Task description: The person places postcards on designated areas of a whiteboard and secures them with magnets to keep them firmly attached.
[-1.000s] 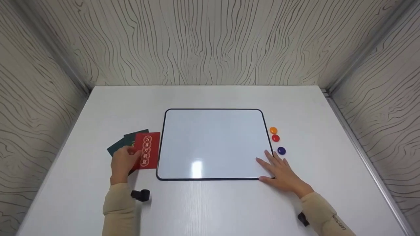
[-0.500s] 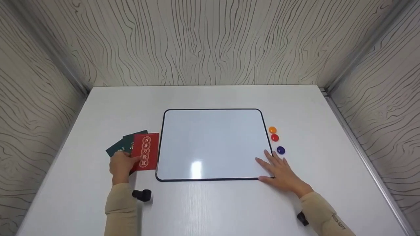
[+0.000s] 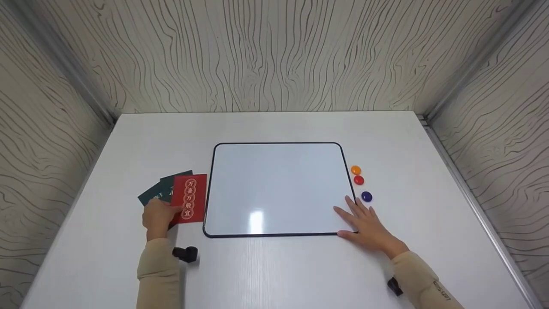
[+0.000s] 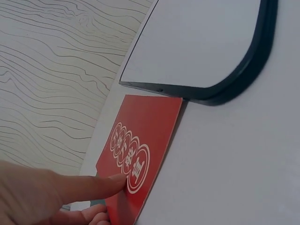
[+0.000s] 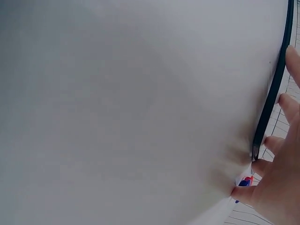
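Observation:
In the head view, a red envelope (image 3: 195,198) with a column of circled characters lies left of the whiteboard (image 3: 274,189), overlapping dark green envelopes (image 3: 165,187). My left hand (image 3: 157,216) pinches its lower left edge. The left wrist view shows the thumb (image 4: 105,185) on the printed face and curled fingers (image 4: 84,215) at the edge below; their tips are partly hidden. My right hand (image 3: 369,229) is spread over the whiteboard's lower right corner, fingers straight. In the right wrist view several fingertips (image 5: 281,98) are along the dark frame.
Orange (image 3: 356,170), red (image 3: 359,180) and dark blue (image 3: 366,196) round magnets lie beside the board's right edge. The white table (image 3: 266,270) ends at a wood-patterned wall (image 3: 266,56) behind, with panels on both sides. A black wrist device (image 3: 186,254) sits by the left sleeve.
My left hand has slid slightly toward the near side along the red envelope's left edge, uncovering more of the green envelopes. The right hand keeps its place on the whiteboard corner.

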Tool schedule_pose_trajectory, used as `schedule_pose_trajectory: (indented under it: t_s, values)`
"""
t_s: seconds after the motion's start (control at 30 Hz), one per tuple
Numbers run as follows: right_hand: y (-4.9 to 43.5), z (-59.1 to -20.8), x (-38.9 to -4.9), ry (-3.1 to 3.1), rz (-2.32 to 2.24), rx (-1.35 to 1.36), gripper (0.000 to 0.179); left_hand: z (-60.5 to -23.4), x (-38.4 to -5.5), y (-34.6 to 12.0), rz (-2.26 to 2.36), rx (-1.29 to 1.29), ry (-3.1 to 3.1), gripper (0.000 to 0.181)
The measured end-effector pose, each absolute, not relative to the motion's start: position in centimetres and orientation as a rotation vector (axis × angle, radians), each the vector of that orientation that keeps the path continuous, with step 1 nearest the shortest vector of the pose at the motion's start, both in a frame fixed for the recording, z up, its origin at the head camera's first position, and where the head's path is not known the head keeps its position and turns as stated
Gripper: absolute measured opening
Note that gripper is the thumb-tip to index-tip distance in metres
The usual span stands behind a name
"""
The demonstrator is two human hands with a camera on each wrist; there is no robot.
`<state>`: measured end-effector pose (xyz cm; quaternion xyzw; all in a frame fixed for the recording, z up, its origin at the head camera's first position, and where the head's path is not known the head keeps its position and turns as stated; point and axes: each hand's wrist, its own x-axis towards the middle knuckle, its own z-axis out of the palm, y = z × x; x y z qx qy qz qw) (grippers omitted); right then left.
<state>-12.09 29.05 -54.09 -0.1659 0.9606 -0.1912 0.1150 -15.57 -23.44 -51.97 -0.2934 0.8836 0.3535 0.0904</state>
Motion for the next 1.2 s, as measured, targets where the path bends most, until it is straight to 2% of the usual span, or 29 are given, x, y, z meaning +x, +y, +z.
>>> schedule_pose_trajectory:
  t_s: [0.3, 0.67, 0.87, 1.2]
  values:
    - [28.9, -53.8, -12.2, 2.815, -0.526, -0.492, 0.069, -51.8, -15.6, -23.3, 1.093, -0.884, 2.621, 0.044]
    - [29.0, -53.7, -12.3, 2.813, -0.537, -0.507, 0.067, -51.7, -15.4, -24.1, 1.204, -0.803, 2.619, 0.052]
    - [29.0, -53.6, -12.4, 2.801, -0.524, -0.488, 0.068, -51.8, -15.3, -24.2, 1.298, -0.819, 2.541, 0.05]
    - [29.0, -53.8, -12.2, 2.806, -0.53, -0.47, 0.068, -52.2, -15.6, -24.6, 1.412, -0.846, 2.424, 0.057]
